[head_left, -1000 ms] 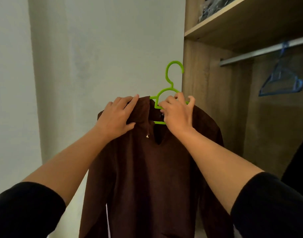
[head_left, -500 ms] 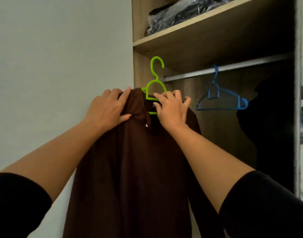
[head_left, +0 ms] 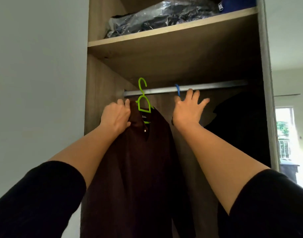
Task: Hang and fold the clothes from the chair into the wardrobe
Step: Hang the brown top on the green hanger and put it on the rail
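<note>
A dark brown shirt hangs on a bright green hanger, held up inside the open wardrobe. My left hand grips the shirt's collar and shoulder at the hanger's left side. The green hook stands in front of the metal rail, close to its left end. My right hand is off the shirt, fingers spread, reaching up just below the rail and in front of a blue hanger, which shows only its hook over the rail.
A wooden shelf above the rail carries clothes in a clear plastic bag. Dark garments hang at the right of the rail. A white wall lies left, and a window is at the far right.
The view has swung into the wardrobe and the shirt has risen toward the rail. My right hand let go of the hanger and moved right to the blue hanger.
</note>
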`<state>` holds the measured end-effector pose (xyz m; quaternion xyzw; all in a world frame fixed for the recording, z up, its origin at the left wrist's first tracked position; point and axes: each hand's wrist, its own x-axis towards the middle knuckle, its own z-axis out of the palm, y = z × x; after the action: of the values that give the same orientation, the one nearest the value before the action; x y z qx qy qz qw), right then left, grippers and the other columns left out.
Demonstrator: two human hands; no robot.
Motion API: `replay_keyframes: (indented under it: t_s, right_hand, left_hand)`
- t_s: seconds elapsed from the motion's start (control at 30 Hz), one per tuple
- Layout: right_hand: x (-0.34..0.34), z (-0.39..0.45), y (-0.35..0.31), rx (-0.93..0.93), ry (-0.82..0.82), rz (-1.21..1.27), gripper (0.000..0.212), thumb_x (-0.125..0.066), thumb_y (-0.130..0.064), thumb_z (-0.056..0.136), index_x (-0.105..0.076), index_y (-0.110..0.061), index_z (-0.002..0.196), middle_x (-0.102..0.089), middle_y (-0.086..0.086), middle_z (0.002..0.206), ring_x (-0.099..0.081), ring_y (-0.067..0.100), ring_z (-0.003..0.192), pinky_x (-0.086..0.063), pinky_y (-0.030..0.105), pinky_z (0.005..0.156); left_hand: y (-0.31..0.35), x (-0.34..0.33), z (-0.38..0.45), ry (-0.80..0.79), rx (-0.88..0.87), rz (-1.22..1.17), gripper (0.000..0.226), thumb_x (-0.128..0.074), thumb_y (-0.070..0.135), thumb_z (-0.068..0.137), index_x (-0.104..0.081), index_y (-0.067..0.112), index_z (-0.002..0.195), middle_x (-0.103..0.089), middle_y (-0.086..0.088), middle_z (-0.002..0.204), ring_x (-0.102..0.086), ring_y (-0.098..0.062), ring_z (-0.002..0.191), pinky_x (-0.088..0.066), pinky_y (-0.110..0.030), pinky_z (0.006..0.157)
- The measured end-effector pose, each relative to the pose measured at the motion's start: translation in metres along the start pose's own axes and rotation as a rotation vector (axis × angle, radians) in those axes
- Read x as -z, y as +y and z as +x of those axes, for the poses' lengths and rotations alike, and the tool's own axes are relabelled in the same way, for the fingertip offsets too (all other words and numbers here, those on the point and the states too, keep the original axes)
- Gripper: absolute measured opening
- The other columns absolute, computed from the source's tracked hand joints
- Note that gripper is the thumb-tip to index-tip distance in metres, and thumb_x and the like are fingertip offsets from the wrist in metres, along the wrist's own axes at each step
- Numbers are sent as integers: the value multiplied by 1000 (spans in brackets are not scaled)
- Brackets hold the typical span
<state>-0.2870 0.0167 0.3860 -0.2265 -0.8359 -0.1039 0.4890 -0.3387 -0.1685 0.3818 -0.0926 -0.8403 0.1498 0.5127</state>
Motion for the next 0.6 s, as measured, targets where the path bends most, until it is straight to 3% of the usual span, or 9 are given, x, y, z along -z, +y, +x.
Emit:
replay_keyframes:
  t_s: [0.07, 0.17, 0.3, 0.43, 0.5, 0.57, 0.6]
  right_hand:
    - [-10, 10, 5, -81, -101, 10, 44, -41, -18, 94, -39, -23, 138, -27, 20, 145, -25, 39, 133, -22, 56, 105]
    - [-24, 20, 8, -154, -291, 216, 43, -40, -15, 96, -35, -18, 138, -44, 16, 135, -43, 32, 124, -37, 43, 97]
    - [-33, 30, 9, -267, -460, 450, 38, -53, -6, 89, -51, -4, 127, -54, 13, 129, -54, 28, 118, -47, 34, 85]
    - [-37, 36, 2, -330, -437, 815, 37, -43, -20, 95, -55, -3, 125, -54, 16, 131, -53, 32, 119, -44, 33, 93]
    - [-38, 41, -4, -360, -429, 946, 39, -36, -19, 97, -54, -2, 128, -52, 16, 134, -49, 32, 123, -40, 32, 95]
    - [-42, 44, -12, -424, -384, 1100, 37, -39, -16, 96, -55, 1, 125, -58, 18, 124, -54, 32, 115, -44, 32, 86]
    - [-43, 43, -17, -451, -370, 1208, 34, -42, -14, 94, -59, 1, 120, -61, 19, 109, -60, 32, 99, -47, 32, 73]
  left_hand:
    - [12, -9, 14, -10, 2, -18, 83, -63, 46, 83, -24, 6, 144, -51, -14, 123, -60, -30, 104, -50, -36, 75]
    - [25, -23, 31, -19, -1, -34, 82, -65, 43, 83, -25, 6, 144, -51, -14, 123, -60, -29, 105, -50, -35, 77]
    - [40, -43, 41, -41, -24, -47, 84, -66, 40, 83, -22, 5, 146, -49, -15, 126, -59, -29, 106, -50, -35, 76]
    - [40, -59, 38, -61, -27, -105, 85, -67, 37, 82, -21, 6, 146, -49, -15, 126, -58, -31, 106, -50, -37, 77]
    - [36, -65, 34, -63, -31, -197, 83, -68, 38, 82, -24, 8, 145, -48, -16, 126, -57, -32, 108, -49, -39, 79]
    - [30, -68, 32, -71, -24, -337, 74, -66, 42, 83, -33, 13, 143, -49, -15, 125, -55, -33, 111, -48, -41, 83]
    - [26, -68, 35, -69, -15, -421, 67, -62, 46, 84, -40, 16, 139, -51, -14, 125, -54, -33, 112, -47, -41, 85]
